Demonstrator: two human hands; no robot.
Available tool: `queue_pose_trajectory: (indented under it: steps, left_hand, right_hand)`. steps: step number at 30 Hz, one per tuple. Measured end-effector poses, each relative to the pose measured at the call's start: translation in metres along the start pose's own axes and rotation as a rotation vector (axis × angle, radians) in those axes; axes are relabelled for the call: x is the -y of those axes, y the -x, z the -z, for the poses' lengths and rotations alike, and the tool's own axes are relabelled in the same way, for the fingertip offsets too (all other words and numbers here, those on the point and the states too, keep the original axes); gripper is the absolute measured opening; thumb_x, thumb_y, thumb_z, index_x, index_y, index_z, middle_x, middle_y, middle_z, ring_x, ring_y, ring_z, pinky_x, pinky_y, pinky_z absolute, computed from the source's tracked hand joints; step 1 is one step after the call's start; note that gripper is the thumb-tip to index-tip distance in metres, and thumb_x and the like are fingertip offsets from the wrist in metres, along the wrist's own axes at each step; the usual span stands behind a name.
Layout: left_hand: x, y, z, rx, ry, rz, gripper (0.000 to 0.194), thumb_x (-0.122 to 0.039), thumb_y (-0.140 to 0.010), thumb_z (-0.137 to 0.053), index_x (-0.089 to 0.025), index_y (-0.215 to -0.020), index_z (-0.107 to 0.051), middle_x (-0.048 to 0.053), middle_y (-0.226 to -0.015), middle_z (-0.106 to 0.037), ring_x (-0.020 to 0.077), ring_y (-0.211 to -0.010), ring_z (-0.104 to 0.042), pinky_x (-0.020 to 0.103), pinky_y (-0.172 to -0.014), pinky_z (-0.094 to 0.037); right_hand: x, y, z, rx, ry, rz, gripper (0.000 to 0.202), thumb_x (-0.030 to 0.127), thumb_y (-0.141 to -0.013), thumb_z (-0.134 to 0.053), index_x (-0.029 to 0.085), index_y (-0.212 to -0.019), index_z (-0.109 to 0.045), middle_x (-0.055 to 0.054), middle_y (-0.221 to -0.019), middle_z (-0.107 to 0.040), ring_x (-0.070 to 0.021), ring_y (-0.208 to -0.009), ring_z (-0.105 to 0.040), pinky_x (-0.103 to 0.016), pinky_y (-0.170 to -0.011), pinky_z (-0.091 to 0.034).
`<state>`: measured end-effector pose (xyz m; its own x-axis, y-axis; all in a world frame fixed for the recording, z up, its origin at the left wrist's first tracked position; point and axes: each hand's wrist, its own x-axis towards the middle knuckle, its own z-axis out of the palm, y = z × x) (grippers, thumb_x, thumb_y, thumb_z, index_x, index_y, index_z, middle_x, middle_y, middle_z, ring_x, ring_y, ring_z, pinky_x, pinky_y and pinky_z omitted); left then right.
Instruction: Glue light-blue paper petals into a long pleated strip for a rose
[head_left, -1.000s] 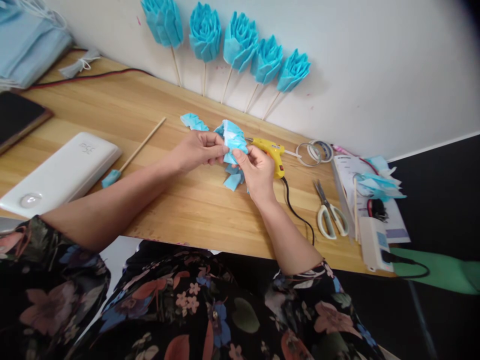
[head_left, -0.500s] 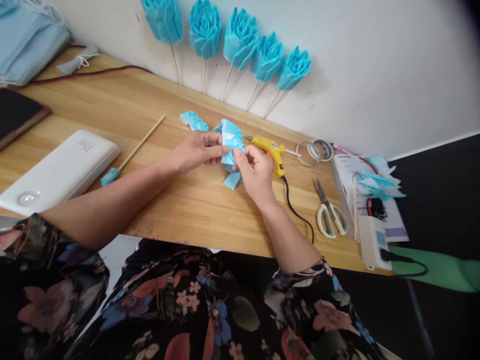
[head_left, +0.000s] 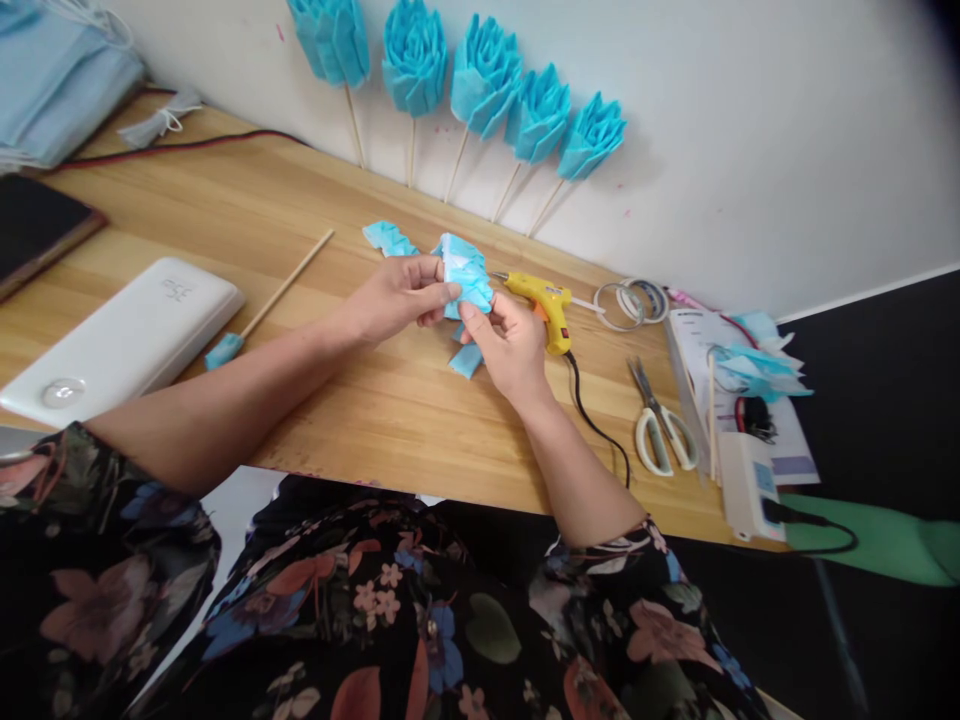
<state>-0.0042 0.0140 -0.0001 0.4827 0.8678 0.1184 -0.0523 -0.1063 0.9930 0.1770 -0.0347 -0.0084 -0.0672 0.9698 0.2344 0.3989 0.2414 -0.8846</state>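
Note:
A folded blue and white strip (head_left: 466,270) is held up between both hands above the wooden table. My left hand (head_left: 405,297) pinches its left edge with thumb and fingers. Its lower right part is gripped by my right hand (head_left: 506,335), thumb on top. Beneath and behind lie more blue pieces, one (head_left: 390,238) left of the strip and another (head_left: 466,360) below it, partly hidden by the hands. Just right of the strip, a yellow glue gun (head_left: 544,300) lies with its nozzle pointing left.
Several blue flowers on sticks (head_left: 486,75) lean on the wall. A stick with a blue tip (head_left: 289,283) and white power bank (head_left: 124,340) lie left. At right are scissors (head_left: 661,425), tape rolls (head_left: 641,300), papers (head_left: 795,440) and a white socket box (head_left: 742,490).
The right thumb has shifted slightly down and left on the strip, and the strip's lower edge has moved a little. The whole view has shifted slightly.

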Motion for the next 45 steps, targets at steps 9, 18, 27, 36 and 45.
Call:
queue_pose_trajectory:
  steps: [9,18,27,36,45]
  left_hand:
    - [0.002,0.0,0.001,-0.022,-0.034,-0.033,0.035,-0.034,-0.092,-0.074,-0.017,-0.068,-0.056,-0.002,-0.059,-0.056,0.0079,-0.054,-0.05,0.02,-0.054,-0.042]
    - [0.001,0.001,0.001,-0.008,-0.018,-0.022,0.034,-0.033,-0.092,-0.075,-0.016,-0.068,-0.057,-0.001,-0.059,-0.057,0.0078,-0.055,-0.05,0.02,-0.055,-0.042]
    - [0.001,0.0,-0.001,0.017,0.02,-0.017,0.031,-0.027,-0.093,-0.072,-0.016,-0.068,-0.057,-0.002,-0.058,-0.057,0.0069,-0.054,-0.05,0.019,-0.055,-0.041]
    - [0.001,-0.001,-0.001,0.015,0.012,-0.012,0.028,-0.021,-0.09,-0.071,-0.016,-0.067,-0.055,-0.003,-0.056,-0.056,0.0069,-0.052,-0.049,0.019,-0.054,-0.041]
    - [0.001,0.0,-0.003,0.026,0.008,-0.01,0.03,-0.025,-0.092,-0.071,-0.017,-0.068,-0.055,-0.002,-0.057,-0.057,0.0071,-0.052,-0.049,0.019,-0.054,-0.041]
  right_hand:
    - [-0.001,0.0,0.002,-0.013,0.013,0.041,0.055,0.068,-0.098,-0.052,0.022,-0.067,-0.058,0.002,-0.06,-0.064,-0.0094,-0.055,-0.055,-0.026,-0.057,-0.045]
    - [-0.002,0.0,-0.002,-0.009,0.012,-0.005,0.039,0.054,-0.092,-0.067,0.022,-0.072,-0.059,0.004,-0.059,-0.064,-0.0095,-0.053,-0.056,-0.026,-0.055,-0.045]
    - [-0.003,0.0,-0.001,-0.08,-0.003,0.049,0.031,0.046,-0.095,-0.066,0.022,-0.076,-0.061,0.005,-0.058,-0.062,-0.0092,-0.052,-0.054,-0.027,-0.055,-0.045]
    - [-0.009,-0.001,-0.001,-0.062,-0.084,0.015,0.041,0.063,-0.092,-0.065,0.024,-0.081,-0.061,0.005,-0.06,-0.062,-0.0093,-0.054,-0.056,-0.025,-0.052,-0.045]
    - [-0.005,0.0,-0.002,-0.083,-0.07,0.048,0.037,0.056,-0.094,-0.067,0.023,-0.078,-0.06,0.006,-0.057,-0.06,-0.0083,-0.05,-0.053,-0.025,-0.05,-0.042]
